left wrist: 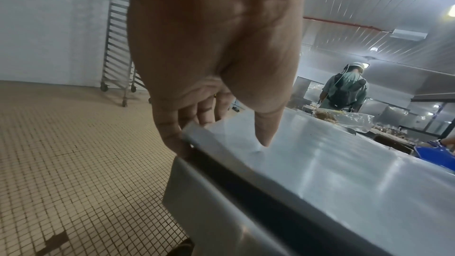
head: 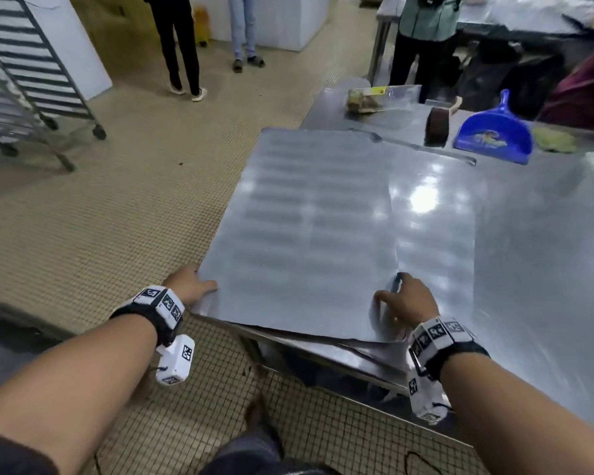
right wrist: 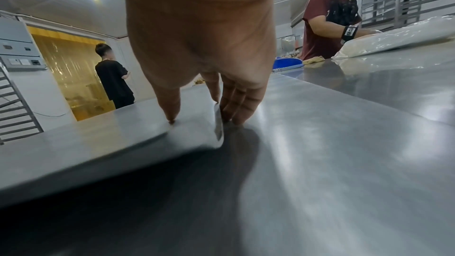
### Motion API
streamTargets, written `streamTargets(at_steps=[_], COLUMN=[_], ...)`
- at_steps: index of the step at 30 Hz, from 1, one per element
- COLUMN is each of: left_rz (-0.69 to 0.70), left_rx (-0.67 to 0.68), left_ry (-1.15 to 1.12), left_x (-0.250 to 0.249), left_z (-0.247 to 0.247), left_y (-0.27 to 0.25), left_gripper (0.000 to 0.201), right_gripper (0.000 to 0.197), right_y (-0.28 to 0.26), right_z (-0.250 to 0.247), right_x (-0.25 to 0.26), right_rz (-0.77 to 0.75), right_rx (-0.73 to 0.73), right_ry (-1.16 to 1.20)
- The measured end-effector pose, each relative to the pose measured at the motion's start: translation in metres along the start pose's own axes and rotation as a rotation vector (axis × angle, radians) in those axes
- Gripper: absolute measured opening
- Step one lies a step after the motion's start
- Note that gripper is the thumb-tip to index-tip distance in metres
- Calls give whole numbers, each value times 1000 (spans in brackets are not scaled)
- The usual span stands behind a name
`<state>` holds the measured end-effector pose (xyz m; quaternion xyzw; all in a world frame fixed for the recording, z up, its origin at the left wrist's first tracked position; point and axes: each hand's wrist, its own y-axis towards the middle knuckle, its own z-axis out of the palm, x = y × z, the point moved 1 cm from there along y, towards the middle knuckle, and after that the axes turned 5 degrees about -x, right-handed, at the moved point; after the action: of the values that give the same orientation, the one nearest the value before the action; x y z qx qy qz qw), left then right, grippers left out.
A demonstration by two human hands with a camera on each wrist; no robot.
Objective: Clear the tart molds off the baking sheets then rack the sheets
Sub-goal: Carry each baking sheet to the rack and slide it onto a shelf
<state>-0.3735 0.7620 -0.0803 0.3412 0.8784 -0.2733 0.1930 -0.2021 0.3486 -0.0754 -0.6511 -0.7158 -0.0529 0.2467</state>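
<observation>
Bare baking sheet [head: 309, 234] gripped at both near corners on the steel table [head: 535, 255].

Left hand [head: 189, 284] and right hand [head: 407, 299] are curled on its edges; thin, stiff, slippery metal is judged, best carried by opposite edges.

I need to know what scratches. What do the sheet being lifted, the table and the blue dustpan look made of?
Baking sheet: thin, dull grey metal, probably aluminium; matte, its near edge wavy. Table: likely stainless steel, showing bright lamp glare. Dustpan: glossy, evenly blue, probably moulded plastic.

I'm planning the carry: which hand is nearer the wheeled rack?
Left. The left hand grips the baking sheet corner on the side facing the wheeled rack; the right hand grips the opposite corner.
</observation>
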Motion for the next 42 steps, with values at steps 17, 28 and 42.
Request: streamTargets(at_steps=[17,28,42], left_rz=[5,13,155], left_rx=[9,-2,96], left_ry=[3,-138,-130], left_x=[-79,-119,-198], left_z=[-16,-19,14], left_y=[156,249,262], left_gripper=[15,13,31], right_gripper=[38,50,49], right_y=[153,234,219], right_z=[-19,-25,-67], right_x=[38,58,-12], right_rz=[134,259,378], right_rx=[-2,-42,-124], right_ry=[109,184,218])
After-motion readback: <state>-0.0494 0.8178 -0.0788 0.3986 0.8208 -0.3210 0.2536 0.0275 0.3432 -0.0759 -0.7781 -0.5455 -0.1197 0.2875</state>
